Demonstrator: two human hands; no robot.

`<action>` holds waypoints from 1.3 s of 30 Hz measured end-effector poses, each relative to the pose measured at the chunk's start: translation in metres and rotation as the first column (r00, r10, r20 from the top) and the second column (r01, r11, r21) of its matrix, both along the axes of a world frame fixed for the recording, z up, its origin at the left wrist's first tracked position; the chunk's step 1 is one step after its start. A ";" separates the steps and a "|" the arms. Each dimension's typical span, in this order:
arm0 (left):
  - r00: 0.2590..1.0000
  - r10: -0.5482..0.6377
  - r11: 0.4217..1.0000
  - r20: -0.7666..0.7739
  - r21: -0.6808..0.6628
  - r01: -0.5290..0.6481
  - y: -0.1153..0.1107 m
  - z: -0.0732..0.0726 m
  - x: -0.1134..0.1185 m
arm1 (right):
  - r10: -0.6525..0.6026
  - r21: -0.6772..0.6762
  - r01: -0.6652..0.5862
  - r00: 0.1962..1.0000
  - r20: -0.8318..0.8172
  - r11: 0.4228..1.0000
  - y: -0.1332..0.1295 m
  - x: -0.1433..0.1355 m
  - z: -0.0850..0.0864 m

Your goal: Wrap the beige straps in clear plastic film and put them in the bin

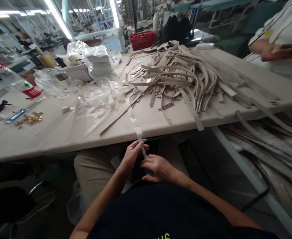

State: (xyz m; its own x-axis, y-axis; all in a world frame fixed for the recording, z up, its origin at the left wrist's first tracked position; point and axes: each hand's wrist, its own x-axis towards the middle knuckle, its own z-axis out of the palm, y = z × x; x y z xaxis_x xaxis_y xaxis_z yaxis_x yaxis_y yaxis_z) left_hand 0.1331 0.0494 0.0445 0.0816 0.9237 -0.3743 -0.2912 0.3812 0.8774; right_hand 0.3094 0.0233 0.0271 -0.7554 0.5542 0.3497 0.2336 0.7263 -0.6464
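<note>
Red label (pixel 32 92): lettering unreadable | yellow shirt letters (pixel 165 236): cropped | left hand (pixel 133 154): pinching white strip (pixel 134 124) | right hand (pixel 159 168): grip unclear

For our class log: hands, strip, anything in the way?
Left hand pinching white strip. Right hand below, grip unclear. Strip reaches onto table. Nothing visibly blocking.

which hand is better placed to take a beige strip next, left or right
Likely the right hand: the beige strips spread toward its side, while the left hand pinches the white strip. What the right hand holds is unclear.
</note>
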 end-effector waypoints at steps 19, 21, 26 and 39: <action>0.975 -0.199 0.961 -0.100 0.176 0.215 -0.009 0.040 -0.033 | -0.718 -0.826 0.194 0.622 -0.314 0.529 0.031 0.018 0.011; 0.918 -0.341 0.908 -0.201 0.185 0.377 -0.009 0.047 -0.030 | -0.588 -0.854 0.093 0.763 -0.270 0.513 0.039 0.013 0.018; 0.769 -0.567 0.776 -0.294 0.122 0.619 -0.008 0.046 -0.015 | -0.147 -0.858 -0.188 0.946 -0.289 0.478 0.046 -0.014 0.045; 0.976 -0.217 0.976 0.023 0.033 0.216 -0.043 0.023 -0.020 | -0.624 -0.805 0.047 0.658 -0.421 0.591 0.109 0.001 0.072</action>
